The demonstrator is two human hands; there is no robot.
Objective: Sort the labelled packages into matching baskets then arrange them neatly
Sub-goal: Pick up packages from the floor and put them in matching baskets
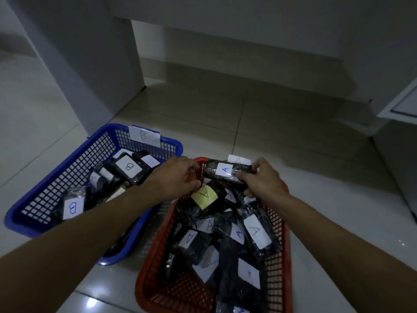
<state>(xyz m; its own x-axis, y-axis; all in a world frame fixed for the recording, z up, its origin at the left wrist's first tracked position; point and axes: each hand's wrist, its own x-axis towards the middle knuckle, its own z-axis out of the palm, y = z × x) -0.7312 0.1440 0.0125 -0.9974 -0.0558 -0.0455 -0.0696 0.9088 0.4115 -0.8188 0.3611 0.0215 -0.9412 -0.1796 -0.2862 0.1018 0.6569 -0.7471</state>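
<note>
Right hand (pixel 262 179): grip pinched on the right end of a black wrapped package with a white "A" label (pixel 228 172), held level above the far end of the red basket (pixel 284 245).
Left hand (pixel 174 175): fingers curled at the far left corner of the red basket, just beside the held package's left end; contact with package or rim cannot be told, nor whether the grip is spread or pressed together.
Red basket: on the floor (pixel 316 141), right of the blue basket (pixel 45 177); white "A" tag (pixel 239 159) on its far rim.
Red basket contents: black packages lying crosswise and overlapping, most with white "A" labels; one with a yellow label (pixel 204 197) directly below the held package.
Blue basket: on the floor, white "B" tag (pixel 144 135) on its far rim.
Blue basket contents: black packages with "B" labels (pixel 129 166), lying at mixed angles.
Basket relation: adjacent sides close; contact cannot be told.
</note>
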